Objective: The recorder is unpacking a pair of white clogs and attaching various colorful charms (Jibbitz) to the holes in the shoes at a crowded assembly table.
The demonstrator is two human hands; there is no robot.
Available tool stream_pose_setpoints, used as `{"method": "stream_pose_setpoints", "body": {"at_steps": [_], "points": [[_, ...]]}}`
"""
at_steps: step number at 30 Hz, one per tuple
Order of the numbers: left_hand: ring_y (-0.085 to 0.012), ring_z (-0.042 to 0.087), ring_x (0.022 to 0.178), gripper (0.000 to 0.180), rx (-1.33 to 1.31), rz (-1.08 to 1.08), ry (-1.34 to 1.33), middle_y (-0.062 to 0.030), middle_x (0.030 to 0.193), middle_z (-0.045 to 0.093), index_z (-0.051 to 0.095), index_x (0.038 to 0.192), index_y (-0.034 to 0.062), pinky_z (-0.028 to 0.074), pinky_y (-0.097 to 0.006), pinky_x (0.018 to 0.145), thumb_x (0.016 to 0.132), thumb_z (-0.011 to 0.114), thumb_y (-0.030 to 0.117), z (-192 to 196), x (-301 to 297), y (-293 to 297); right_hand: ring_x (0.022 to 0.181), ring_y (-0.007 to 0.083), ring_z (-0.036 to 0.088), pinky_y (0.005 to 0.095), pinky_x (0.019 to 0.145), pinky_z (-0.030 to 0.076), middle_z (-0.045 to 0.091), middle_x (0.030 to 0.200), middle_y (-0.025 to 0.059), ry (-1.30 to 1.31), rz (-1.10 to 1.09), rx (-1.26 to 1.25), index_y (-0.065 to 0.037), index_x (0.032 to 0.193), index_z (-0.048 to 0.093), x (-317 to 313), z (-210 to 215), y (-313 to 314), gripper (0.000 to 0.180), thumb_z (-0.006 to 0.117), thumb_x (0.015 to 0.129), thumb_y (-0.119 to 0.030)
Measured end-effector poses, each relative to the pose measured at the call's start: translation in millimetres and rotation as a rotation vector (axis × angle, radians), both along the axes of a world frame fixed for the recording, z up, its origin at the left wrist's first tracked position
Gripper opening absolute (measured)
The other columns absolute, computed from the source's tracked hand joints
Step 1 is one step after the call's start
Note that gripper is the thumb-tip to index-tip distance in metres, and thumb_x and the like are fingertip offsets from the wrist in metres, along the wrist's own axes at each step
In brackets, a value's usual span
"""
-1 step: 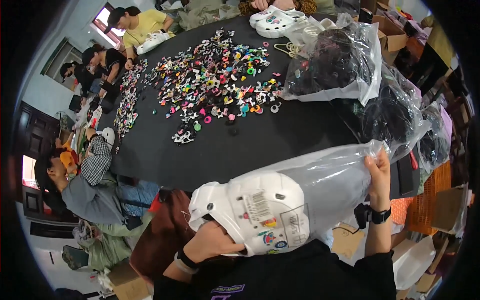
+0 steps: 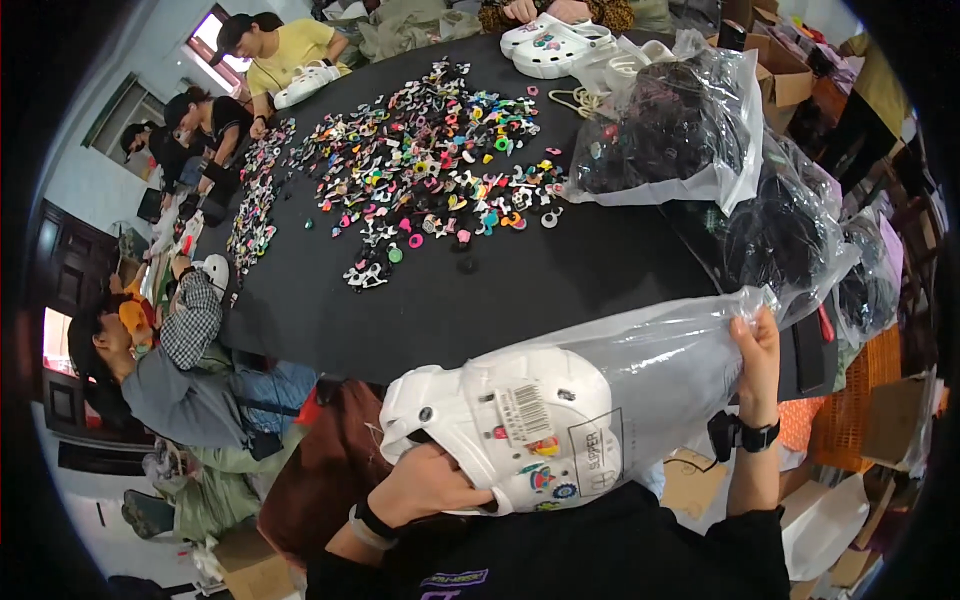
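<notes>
My left hand (image 2: pixel 428 485) gripping white clogs (image 2: pixel 478 392) at near edge of table (image 2: pixel 590 265), clear bag (image 2: pixel 672 350) over their toes, my right hand (image 2: pixel 758 355) pinching bag end near table's right edge, charms (image 2: pixel 432 150) heaped mid-table, other clogs (image 2: pixel 550 52) at far edge.

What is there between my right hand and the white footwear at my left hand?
In the head view, a translucent plastic bag stretches from the right hand to the white footwear.

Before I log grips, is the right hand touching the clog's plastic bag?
Touching: the head view shows the right hand pinching the plastic bag at its edge.
</notes>
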State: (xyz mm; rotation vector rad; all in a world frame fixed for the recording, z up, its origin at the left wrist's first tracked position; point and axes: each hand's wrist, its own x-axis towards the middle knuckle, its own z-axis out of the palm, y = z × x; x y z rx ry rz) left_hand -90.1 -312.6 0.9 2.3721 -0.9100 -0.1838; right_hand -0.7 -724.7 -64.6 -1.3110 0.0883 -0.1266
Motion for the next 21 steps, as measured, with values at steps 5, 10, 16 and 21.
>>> {"method": "stream_pose_setpoints", "body": {"at_steps": [5,10,16,21], "points": [[-0.0338,0.056,0.119,0.053,0.139,-0.021,-0.035,-0.0156,0.125,0.061,0.063,0.122,0.0069,0.040,-0.041,0.106,0.076,0.076,0.029,-13,1,4,0.079,0.0035,0.056,0.0194,0.073,0.043,0.063,0.090,-0.0038,0.000,-0.169,-0.104,-0.006,0.101,0.062,-26,-35,-52,0.012,0.062,0.090,-0.003],[-0.0319,0.060,0.114,0.043,0.091,0.052,-0.083,-0.0130,0.120,0.065,0.067,0.116,0.0074,0.044,-0.039,0.101,0.078,0.075,0.024,-23,2,12,0.084,0.0044,0.048,0.0198,0.073,0.038,0.057,0.100,-0.0017,-0.035,-0.123,-0.299,-0.004,0.131,0.051,-42,-23,-24,0.044,0.060,0.094,-0.026],[-0.0402,0.062,0.107,0.037,0.111,0.120,-0.268,-0.0181,0.115,0.066,0.071,0.103,0.0054,0.047,-0.047,0.095,0.067,0.071,0.009,-30,0,25,0.128,0.0235,0.046,0.0386,0.105,0.038,0.046,0.140,0.0150,0.188,0.257,-0.066,0.005,0.144,0.030,-57,-49,-22,0.089,0.066,0.086,-0.051],[-0.0365,0.065,0.101,0.036,0.009,0.236,-0.332,-0.0169,0.107,0.068,0.071,0.090,0.0026,0.051,-0.045,0.088,0.055,0.062,0.007,-39,4,8,0.127,0.0287,0.048,0.0448,0.105,0.039,0.048,0.140,0.0127,0.218,0.259,0.513,-0.001,0.143,0.035,-67,-75,13,0.075,0.056,0.092,-0.052]]}}
